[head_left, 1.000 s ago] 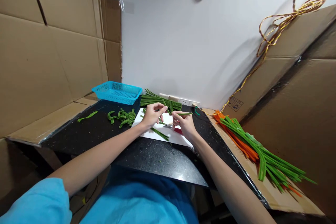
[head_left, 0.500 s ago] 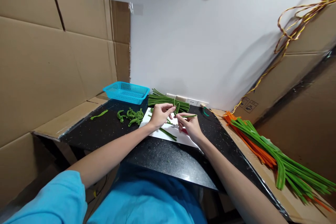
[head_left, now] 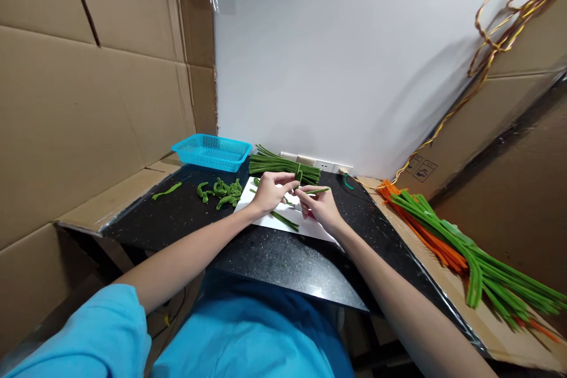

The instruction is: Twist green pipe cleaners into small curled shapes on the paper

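Observation:
Between my fingertips is a dark green pipe cleaner (head_left: 299,176), bent into a narrow loop that stands up. My left hand (head_left: 271,195) pinches it from the left. My right hand (head_left: 322,208) grips it low on the other side, and a straight end sticks out to the right over the knuckles. Below the hands lies a white sheet (head_left: 261,221) with cut green pipe cleaner pieces (head_left: 284,221) on it. Red-handled scissors (head_left: 310,214) rest there too, partly hidden by my right hand.
Left of the sheet sit several curled green pieces (head_left: 221,190) and a lighter green strip (head_left: 167,191). A blue basket (head_left: 212,159) stands behind them. A bundle of dark green pipe cleaners (head_left: 283,165) lies at the back; bright green (head_left: 473,260) and orange bundles (head_left: 436,242) lie on the right.
The fingers have drawn closer around the loop, and its upright end now appears bent over toward the loop. The view has tilted slightly downward.

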Demonstrator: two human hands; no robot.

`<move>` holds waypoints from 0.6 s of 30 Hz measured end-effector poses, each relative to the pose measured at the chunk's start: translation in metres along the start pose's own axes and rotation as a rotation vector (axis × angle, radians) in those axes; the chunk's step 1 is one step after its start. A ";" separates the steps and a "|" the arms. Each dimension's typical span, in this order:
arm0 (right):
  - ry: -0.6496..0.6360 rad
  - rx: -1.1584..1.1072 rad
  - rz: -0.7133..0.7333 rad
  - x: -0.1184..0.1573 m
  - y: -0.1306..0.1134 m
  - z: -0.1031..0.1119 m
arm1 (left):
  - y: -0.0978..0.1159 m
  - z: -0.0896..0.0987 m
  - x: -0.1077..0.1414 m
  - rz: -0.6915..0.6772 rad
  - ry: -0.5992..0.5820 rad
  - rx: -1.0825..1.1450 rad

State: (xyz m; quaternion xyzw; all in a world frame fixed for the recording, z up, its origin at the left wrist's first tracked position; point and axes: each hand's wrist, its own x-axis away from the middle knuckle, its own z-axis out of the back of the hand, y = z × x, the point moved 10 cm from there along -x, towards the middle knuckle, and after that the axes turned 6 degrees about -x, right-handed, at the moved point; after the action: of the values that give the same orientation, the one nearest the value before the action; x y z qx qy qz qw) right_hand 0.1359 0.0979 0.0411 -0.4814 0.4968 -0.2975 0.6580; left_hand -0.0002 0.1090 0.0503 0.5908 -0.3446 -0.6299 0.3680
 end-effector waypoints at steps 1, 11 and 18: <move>0.006 0.012 0.003 0.000 0.001 0.001 | 0.002 -0.002 0.001 -0.013 -0.022 -0.012; 0.048 0.085 0.033 -0.004 -0.003 0.007 | 0.006 -0.004 -0.002 -0.039 -0.055 -0.014; 0.066 0.044 0.022 -0.006 -0.002 0.015 | 0.002 -0.018 0.001 0.000 -0.196 0.070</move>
State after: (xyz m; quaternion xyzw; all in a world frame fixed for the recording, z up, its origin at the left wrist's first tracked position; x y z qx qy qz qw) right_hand 0.1483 0.1070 0.0461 -0.4512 0.5168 -0.3166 0.6550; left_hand 0.0181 0.1073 0.0508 0.5387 -0.4008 -0.6722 0.3119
